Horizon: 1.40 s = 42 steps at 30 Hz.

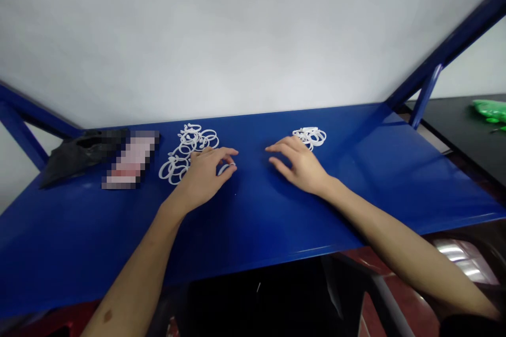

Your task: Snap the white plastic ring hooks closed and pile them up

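Several white plastic rings (188, 140), some with small ball ends like shower curtain rings, lie in a loose heap on the blue table (253, 231). My left hand (207, 174) rests just right of that heap and covers part of it. Between its thumb and fingers it holds one white ring (226, 168), of which only an arc shows. My right hand (298, 164) hovers low over the table with its fingers apart and nothing in them. Just behind it lies a smaller bunch of similar white rings (316, 136), partly hidden by the hand.
A black plastic bag (71, 160) and a pixelated flat object (132, 160) lie on the table's left side. Blue metal struts (427, 95) rise at both ends, with a pale wall behind. At the far right, a green bag (490, 109) sits on a dark surface.
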{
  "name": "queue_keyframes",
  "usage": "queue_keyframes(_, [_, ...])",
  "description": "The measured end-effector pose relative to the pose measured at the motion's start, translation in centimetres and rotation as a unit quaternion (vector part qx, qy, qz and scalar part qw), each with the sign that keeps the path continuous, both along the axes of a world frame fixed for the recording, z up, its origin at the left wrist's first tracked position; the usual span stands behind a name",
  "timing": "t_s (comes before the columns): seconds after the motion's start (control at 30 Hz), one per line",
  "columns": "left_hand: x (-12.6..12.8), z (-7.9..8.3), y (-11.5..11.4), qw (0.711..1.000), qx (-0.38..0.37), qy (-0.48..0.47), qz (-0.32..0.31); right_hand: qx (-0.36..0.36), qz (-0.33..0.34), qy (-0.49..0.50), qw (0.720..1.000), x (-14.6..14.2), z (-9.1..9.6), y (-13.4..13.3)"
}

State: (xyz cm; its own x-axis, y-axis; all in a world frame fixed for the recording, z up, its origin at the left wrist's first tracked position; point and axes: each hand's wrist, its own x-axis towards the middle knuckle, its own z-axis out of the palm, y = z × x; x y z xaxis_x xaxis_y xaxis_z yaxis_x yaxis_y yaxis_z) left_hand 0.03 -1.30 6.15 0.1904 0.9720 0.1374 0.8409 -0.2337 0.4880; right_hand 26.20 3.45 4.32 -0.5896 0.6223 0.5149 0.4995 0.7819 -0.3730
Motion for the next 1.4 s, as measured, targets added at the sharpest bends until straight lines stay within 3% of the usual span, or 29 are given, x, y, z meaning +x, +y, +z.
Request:
queue_keyframes(0.1, [1.0,-0.1,-0.3,0.985,-0.037,-0.168,-0.030,-0.053,0.083,-0.002,0.995,-1.2,-0.3,-1.6])
queue_keyframes(0.2, [1.6,-0.6,-0.5,0.941,-0.094,-0.322,-0.054,-0.101,0.112,0.016,0.988,-1.6,-0.4,-2.2])
queue_keyframes(0.3, [1.9,-1.0,-0.5,0.906,-0.129,-0.400,-0.059,-0.153,0.103,0.048,0.982,-1.7,-0.4,-2.3])
queue_keyframes(0.4, [2.2,-1.3,-0.5,0.891,-0.126,-0.434,-0.042,-0.190,0.089,0.101,0.973,-1.6,-0.5,-2.2])
queue_keyframes(0.57, [2.9,-1.7,-0.3,0.902,-0.121,-0.414,0.015,-0.193,0.088,0.122,0.970,-1.6,-1.0,-2.2])
queue_keyframes(0.73, [3.5,-2.4,-0.1,0.893,-0.121,-0.431,0.041,-0.178,0.079,0.131,0.972,-1.6,-1.1,-2.1])
queue_keyframes(0.93, [4.0,-3.1,-0.6,0.927,-0.054,-0.366,0.054,-0.177,0.105,0.123,0.971,-1.5,-1.2,-2.3])
queue_keyframes(1.1, [4.2,-2.9,-1.4,0.955,0.029,-0.293,0.038,-0.127,0.119,0.084,0.981,-1.2,-1.2,-2.7])
queue_keyframes(1.27, [4.2,-2.7,-1.1,0.970,0.062,-0.237,0.009,-0.089,0.105,0.055,0.989,-1.3,-1.4,-2.6])
queue_keyframes(1.4, [3.1,-2.2,-0.1,0.990,0.102,-0.100,-0.019,-0.045,0.075,0.054,0.995,-1.3,-1.0,-1.0])
